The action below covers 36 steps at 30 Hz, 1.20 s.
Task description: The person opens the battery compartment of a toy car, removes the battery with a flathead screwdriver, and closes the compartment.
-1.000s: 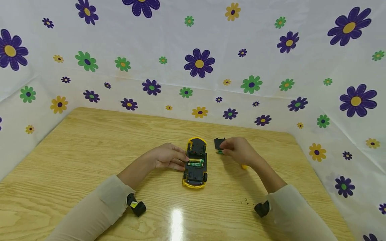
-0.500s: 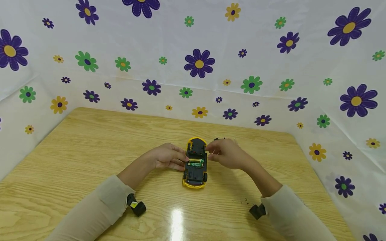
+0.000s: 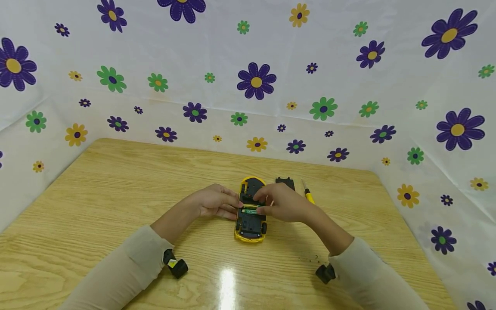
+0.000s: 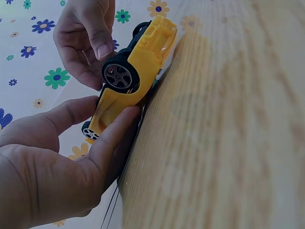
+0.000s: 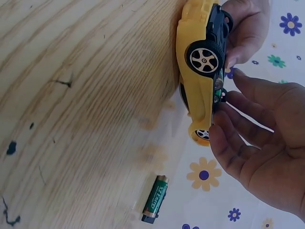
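Note:
A yellow toy car (image 3: pixel 250 234) lies upside down on the table, its black underside up and the battery compartment uncovered. Green batteries (image 3: pixel 249 211) sit inside, partly covered by the fingers. My left hand (image 3: pixel 217 202) holds the car's left side between thumb and fingers, as the left wrist view shows. Over the compartment from the right reaches my right hand (image 3: pixel 284 202), thumb and forefinger apart and fingertips close to the batteries; I see nothing held in it. A loose green battery (image 5: pixel 156 196) rests on the table in the right wrist view.
The black battery cover (image 3: pixel 285 181) lies beyond the right hand. Right of it is a screwdriver (image 3: pixel 308 196) with a yellow handle. Several tiny dark screws (image 3: pixel 315 258) are scattered near the right wrist. A flowered cloth (image 3: pixel 232 86) stands behind the wooden table (image 3: pixel 135 185).
My right hand has left the loose battery near the cover and moved left to the car's compartment. The screwdriver has come into fuller view. The left hand and the car have stayed put.

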### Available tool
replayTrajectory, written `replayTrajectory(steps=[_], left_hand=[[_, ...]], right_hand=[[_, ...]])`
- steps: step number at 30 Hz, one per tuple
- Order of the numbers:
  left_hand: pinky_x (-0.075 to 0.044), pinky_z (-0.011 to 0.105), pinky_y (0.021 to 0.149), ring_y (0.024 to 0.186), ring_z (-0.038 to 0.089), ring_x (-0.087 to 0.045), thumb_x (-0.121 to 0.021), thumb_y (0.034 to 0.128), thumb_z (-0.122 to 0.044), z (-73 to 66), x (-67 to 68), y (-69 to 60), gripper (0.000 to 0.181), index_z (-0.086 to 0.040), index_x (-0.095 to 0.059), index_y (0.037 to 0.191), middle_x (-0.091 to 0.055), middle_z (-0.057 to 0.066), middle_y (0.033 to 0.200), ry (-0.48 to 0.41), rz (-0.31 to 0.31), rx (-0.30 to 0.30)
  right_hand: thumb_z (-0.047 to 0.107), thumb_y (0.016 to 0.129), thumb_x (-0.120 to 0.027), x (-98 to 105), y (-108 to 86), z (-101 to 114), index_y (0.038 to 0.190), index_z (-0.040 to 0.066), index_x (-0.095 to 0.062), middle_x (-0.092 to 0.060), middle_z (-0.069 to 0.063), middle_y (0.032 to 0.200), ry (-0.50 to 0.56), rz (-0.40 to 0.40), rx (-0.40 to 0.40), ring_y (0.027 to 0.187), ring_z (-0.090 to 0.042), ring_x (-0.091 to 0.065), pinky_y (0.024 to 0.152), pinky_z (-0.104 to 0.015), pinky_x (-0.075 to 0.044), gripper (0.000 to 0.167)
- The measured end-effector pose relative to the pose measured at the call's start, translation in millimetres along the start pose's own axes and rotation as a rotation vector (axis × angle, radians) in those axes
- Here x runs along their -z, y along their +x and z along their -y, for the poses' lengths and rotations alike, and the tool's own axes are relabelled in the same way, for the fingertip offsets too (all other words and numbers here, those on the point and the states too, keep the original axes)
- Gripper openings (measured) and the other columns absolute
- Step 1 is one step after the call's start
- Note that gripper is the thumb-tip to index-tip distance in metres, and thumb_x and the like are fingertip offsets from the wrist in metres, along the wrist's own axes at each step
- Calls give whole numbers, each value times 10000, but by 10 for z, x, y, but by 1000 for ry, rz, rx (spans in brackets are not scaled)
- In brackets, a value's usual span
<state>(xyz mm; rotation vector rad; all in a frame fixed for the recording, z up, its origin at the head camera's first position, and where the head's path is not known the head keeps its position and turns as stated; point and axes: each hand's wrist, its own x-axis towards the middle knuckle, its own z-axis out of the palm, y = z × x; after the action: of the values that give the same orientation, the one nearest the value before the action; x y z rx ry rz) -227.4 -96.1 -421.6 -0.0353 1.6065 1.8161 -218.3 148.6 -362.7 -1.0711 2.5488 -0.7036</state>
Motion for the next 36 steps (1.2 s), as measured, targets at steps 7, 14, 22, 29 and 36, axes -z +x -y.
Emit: replayTrajectory(steps=[7,14,22,29,36], left_hand=[[-612,435,938,957,268,-721,-668,964,21,13,7,8,477,116,-494,1398,-642,205,1189,-8,3,0],[-610,432,942,970,269,-718,-659,977,4,17,17,19,479,112,-490,1412,-640,206,1202,-6,4,3],[-608,431,946,979,272,-716,-657,977,5,11,22,14,562,113,-417,1473,-632,218,1226,-8,5,3],[-607,429,948,999,281,-715,-656,975,23,11,16,6,539,114,-442,1461,-598,241,1284,0,4,1],[-607,434,948,1007,291,-717,-667,966,23,4,10,1,560,119,-430,1465,-602,249,1291,-1,5,5]], right_hand=[[179,966,-744,-54,70,20,1199,38,-732,-734,-9,1028,-34,26,-7,866,-101,-662,756,-237,-586,273],[188,960,-753,-74,125,28,1213,40,-740,-734,-29,1087,-64,70,-16,803,-72,-613,691,-229,-556,294],[159,958,-751,-82,152,41,1210,30,-745,-709,-34,1017,-92,85,15,671,-57,-555,595,-210,-501,283],[166,932,-781,-100,164,32,1169,31,-761,-747,-28,1016,-68,54,-17,757,-53,-604,671,-218,-553,274],[178,907,-810,-106,162,36,1108,47,-764,-721,9,949,-65,35,-65,781,-85,-597,696,-242,-556,245]])
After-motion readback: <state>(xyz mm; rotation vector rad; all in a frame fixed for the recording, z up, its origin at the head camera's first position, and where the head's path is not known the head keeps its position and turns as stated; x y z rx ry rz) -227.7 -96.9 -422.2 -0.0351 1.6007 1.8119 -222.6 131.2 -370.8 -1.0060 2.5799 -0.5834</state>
